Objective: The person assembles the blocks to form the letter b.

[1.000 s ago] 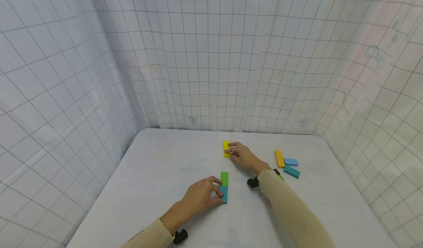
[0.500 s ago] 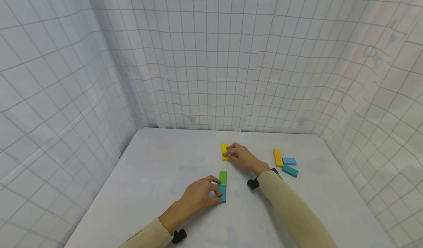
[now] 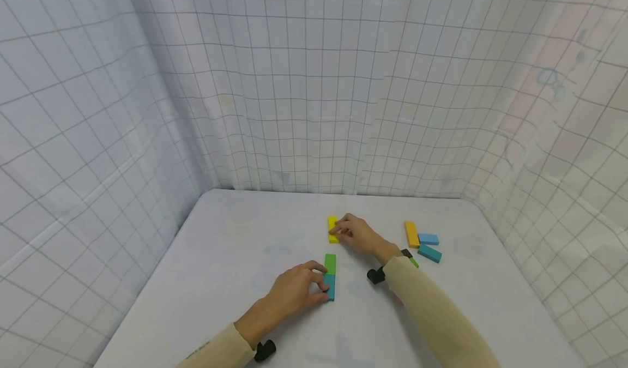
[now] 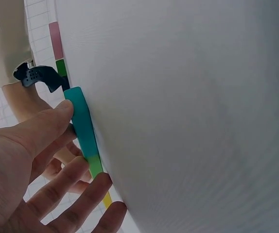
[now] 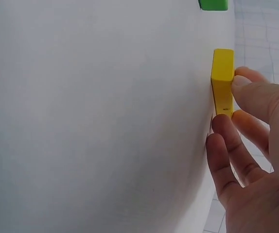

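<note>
A teal block (image 3: 330, 288) and a green block (image 3: 330, 263) lie end to end in a line on the white table (image 3: 235, 248). My left hand (image 3: 316, 287) rests against the teal block's left side. In the left wrist view its thumb (image 4: 57, 116) touches the teal block (image 4: 83, 128) at the end, and the other fingers lie fairly straight below the green block (image 4: 96, 166). Farther back, my right hand (image 3: 344, 229) holds a yellow block (image 3: 332, 229) with its fingertips. In the right wrist view the thumb and a finger of my right hand (image 5: 233, 104) pinch the yellow block (image 5: 222, 82), which lies on the table.
An orange block (image 3: 411, 234), a light blue block (image 3: 428, 239) and another teal block (image 3: 430, 254) lie at the right. A green piece (image 3: 415, 262) shows behind my right wrist. White gridded curtains close off the table's back and sides.
My right hand has slid the yellow block a little nearer, toward the green block. My left hand and the teal and green blocks have stayed where they were.
</note>
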A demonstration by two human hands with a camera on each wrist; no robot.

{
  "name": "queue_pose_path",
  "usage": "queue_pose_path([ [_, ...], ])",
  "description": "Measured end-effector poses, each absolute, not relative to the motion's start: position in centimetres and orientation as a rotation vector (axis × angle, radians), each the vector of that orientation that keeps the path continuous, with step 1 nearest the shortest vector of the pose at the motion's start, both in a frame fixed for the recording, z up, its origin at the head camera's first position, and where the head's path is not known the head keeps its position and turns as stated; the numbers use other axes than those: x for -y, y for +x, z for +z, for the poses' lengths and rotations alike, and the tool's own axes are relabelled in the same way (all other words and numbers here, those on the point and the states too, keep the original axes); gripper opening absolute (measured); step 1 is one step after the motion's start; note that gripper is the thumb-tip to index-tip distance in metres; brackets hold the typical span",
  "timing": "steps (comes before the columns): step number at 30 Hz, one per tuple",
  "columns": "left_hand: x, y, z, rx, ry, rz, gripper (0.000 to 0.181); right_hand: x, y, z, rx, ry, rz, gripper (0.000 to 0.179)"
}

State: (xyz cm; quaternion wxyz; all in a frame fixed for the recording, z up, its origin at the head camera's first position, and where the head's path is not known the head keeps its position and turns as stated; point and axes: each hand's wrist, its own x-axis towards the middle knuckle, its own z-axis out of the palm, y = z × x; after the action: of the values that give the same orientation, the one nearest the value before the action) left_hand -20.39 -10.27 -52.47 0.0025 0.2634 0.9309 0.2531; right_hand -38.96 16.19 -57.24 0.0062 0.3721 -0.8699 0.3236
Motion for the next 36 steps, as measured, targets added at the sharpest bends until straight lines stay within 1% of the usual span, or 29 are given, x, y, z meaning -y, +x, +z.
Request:
queue_pose_path([
  [4, 10.3, -20.3, -52.6, -2.921, 0.829, 0.796, 0.010, -15.6, -37.1, -55.1, 2.769, 1.137, 1.010, 0.025],
  [8, 10.2, -20.2, -52.6, -2.915, 0.817, 0.799, 0.010, -15.3, -36.1, -54.5, 2.830, 1.084, 0.968, 0.028],
  [9, 10.2, -20.2, -52.6, -2.914, 0.814, 0.801, 0.011, -15.5, -36.6, -55.1, 2.813, 1.109, 0.963, 0.028],
  [15, 10.3, -20.1, -52.5, -2.902, 0.806, 0.803, 0.011, -15.3, -36.2, -55.2, 2.855, 1.072, 0.964, 0.030],
  [16, 10.3, -20.2, -52.6, -2.900, 0.807, 0.805, 0.011, -14.9, -35.6, -54.6, 2.890, 1.028, 0.959, 0.030],
  [21, 10.3, -20.3, -52.5, -2.901, 0.819, 0.812, 0.010, -14.8, -35.4, -54.3, 2.941, 0.996, 0.929, 0.030],
  [31, 10.2, -20.7, -52.8, -2.920, 0.839, 0.815, 0.010, -15.1, -34.7, -53.6, 2.965, 1.047, 0.960, 0.028],
  [36, 10.4, -20.7, -52.9, -2.911, 0.857, 0.818, 0.010, -15.2, -34.7, -54.0, 2.989, 1.044, 0.965, 0.027],
])
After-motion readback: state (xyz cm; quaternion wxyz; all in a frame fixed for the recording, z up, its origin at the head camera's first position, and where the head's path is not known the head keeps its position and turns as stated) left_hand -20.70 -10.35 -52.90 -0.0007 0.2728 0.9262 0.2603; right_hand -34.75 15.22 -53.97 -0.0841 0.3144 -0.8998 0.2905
